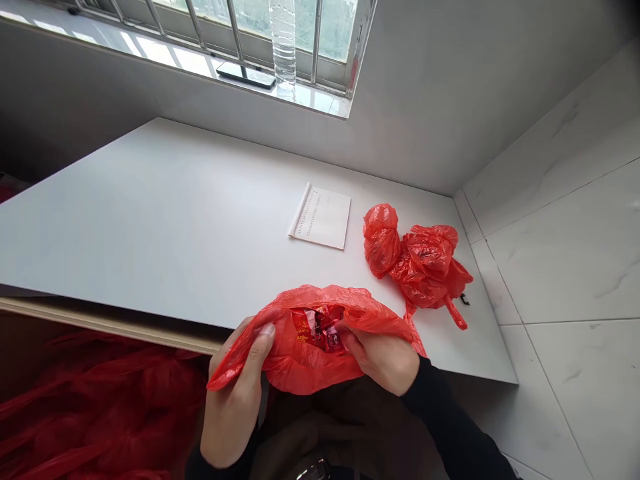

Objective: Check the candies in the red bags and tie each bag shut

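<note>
A thin red plastic bag (pixel 313 380) is held with its mouth spread wide at the table's front edge. Inside it lie several shiny small red wrapped packets (pixel 305 327), some with yellow print. My left hand (pixel 240 387) grips the bag's left rim, thumb on the inner side of the plastic. From the right, my right hand (pixel 383 353) reaches into the mouth, its fingertips bent against the packets. The bag and the packets partly hide those fingers, so what they pinch cannot be made out.
Two bunched red bags, a small one (pixel 381 243) and a larger one (pixel 427 267), rest at the right of the white table (pixel 165 220). A printed paper pad (pixel 323 217) lies mid-table. More red bags (pixel 115 407) fill a box at lower left. A phone (pixel 246 75) and bottle (pixel 284 47) occupy the windowsill.
</note>
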Demonstrator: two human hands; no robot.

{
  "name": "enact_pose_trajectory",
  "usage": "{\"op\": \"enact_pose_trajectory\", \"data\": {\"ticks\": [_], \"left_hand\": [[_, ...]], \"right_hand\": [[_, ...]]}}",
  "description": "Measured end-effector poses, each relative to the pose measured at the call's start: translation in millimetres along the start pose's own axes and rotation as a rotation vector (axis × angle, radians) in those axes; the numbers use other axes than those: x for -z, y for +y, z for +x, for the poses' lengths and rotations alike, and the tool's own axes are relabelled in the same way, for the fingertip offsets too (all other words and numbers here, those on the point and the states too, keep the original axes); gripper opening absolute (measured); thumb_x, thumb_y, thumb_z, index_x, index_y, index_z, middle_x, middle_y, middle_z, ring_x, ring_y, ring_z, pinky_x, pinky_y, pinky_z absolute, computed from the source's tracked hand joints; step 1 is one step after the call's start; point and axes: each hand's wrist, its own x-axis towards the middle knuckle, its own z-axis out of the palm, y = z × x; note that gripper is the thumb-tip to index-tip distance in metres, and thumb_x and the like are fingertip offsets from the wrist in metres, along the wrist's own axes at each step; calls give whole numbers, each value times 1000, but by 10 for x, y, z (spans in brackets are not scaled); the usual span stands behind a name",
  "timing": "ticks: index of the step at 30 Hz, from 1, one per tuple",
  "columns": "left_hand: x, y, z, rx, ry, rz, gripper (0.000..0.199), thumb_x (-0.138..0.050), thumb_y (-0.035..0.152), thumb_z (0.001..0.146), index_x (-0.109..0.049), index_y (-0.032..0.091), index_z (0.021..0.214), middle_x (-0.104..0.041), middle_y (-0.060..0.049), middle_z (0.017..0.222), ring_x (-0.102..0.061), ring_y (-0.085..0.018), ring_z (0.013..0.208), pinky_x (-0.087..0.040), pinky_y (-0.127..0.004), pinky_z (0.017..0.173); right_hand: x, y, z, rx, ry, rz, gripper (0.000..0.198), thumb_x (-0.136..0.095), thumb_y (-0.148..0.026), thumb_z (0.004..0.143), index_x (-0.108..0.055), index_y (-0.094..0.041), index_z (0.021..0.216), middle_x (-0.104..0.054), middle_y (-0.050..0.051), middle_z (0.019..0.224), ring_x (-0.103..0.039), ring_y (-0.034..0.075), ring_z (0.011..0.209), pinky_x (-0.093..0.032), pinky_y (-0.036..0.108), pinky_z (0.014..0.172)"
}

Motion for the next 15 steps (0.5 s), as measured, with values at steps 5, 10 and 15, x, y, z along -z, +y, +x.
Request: {"op": "enact_pose_trajectory", "data": {"ticks": [5,10,15], "left_hand": [[-13,0,-9,-26,-58,-24,28,-68,38,89,-75,22,111,-76,-4,112,-67,-29,112,-53,-35,97],[-43,48,-39,16,-96,-77,27,-68,33,91,-73,24,117,-74,-1,118,-64,-28,118,-54,-30,90],[-82,100,-57,22,-128,-80,32,-66,36,93,-69,24,122,-71,-2,124,-62,-28,120,-53,-30,93]], "right_hand": [[-84,71,46,46,16,-74,26,-44,-17,96,-70,-20,102,-73,8,97,-71,27,93,-59,37,88],[-209,177,77,62,74,-165,27,-44,-13,95,-71,-14,100,-74,15,96,-71,34,91,-60,46,84],[-191,274,-84,115,126,-202,29,-43,-16,97,-69,-16,109,-72,13,112,-67,32,108,-58,45,94]]}}
